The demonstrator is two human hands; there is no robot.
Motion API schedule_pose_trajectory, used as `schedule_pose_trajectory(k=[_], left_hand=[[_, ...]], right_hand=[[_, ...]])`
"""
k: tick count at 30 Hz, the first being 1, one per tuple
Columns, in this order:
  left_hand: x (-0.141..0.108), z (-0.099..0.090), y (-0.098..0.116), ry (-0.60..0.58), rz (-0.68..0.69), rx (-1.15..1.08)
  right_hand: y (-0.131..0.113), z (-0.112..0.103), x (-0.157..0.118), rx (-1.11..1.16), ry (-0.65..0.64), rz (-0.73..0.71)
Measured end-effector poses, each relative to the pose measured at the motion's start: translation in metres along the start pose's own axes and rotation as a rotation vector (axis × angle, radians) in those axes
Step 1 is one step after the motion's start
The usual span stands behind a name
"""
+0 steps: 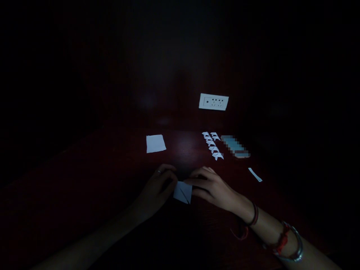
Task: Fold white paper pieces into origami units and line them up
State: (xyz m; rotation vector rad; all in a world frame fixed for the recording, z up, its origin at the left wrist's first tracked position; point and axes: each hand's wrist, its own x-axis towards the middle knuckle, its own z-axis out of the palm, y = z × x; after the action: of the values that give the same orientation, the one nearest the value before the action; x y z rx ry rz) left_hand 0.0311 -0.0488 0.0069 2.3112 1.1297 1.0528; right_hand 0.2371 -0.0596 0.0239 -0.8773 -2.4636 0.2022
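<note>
A small folded piece of white paper [182, 192] with a diagonal crease or slit is between my two hands, low in the middle of the view. My left hand [161, 186] has its fingers curled and pinches the paper's upper left corner. From the other side, my right hand [210, 185] grips the upper right edge, thumb below and fingers above. Shadow hides part of my left fingertips. Beyond my left hand lies a stack of square white paper [156, 143]. Folded white paper pieces [213, 144] sit in rows beyond my right hand.
A phone [235, 146] with a blurred-out screen lies right of the folded pieces. Nearer to me is a narrow white paper strip [255, 174]. The dark red table [112, 168] meets a wall carrying a white power socket [213, 102]. The surroundings are very dark.
</note>
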Motion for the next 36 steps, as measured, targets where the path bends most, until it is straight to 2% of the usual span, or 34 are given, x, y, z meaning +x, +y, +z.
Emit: schedule_pose_trajectory(k=[3, 7, 14, 17, 22, 26, 29, 32, 36], left_hand=[[0.000, 0.002, 0.000, -0.034, -0.006, -0.009], [-0.002, 0.003, 0.001, -0.082, 0.008, -0.014], [-0.004, 0.004, -0.001, -0.129, 0.028, 0.000], [-0.004, 0.005, -0.004, -0.125, 0.083, 0.062], [-0.011, 0.001, 0.002, 0.002, 0.232, 0.269], [-0.015, 0.001, 0.010, -0.028, 0.329, 0.329], [-0.013, -0.001, 0.009, -0.067, 0.292, 0.254], [-0.011, -0.005, 0.006, -0.117, 0.247, 0.129], [-0.011, -0.010, 0.005, -0.150, 0.273, 0.022]], right_hand=[[0.000, 0.001, 0.001, 0.021, 0.039, 0.011], [0.002, 0.006, 0.003, 0.063, 0.095, 0.100], [0.002, 0.009, 0.003, 0.088, 0.091, 0.153], [0.002, 0.010, 0.002, 0.126, 0.102, 0.174], [0.004, 0.015, 0.003, 0.115, 0.119, 0.237], [0.003, 0.016, 0.002, 0.127, 0.151, 0.260], [0.001, 0.015, 0.001, 0.177, 0.155, 0.253], [-0.001, 0.015, 0.000, 0.192, 0.109, 0.184], [-0.001, 0.015, 0.001, 0.141, 0.056, 0.085]])
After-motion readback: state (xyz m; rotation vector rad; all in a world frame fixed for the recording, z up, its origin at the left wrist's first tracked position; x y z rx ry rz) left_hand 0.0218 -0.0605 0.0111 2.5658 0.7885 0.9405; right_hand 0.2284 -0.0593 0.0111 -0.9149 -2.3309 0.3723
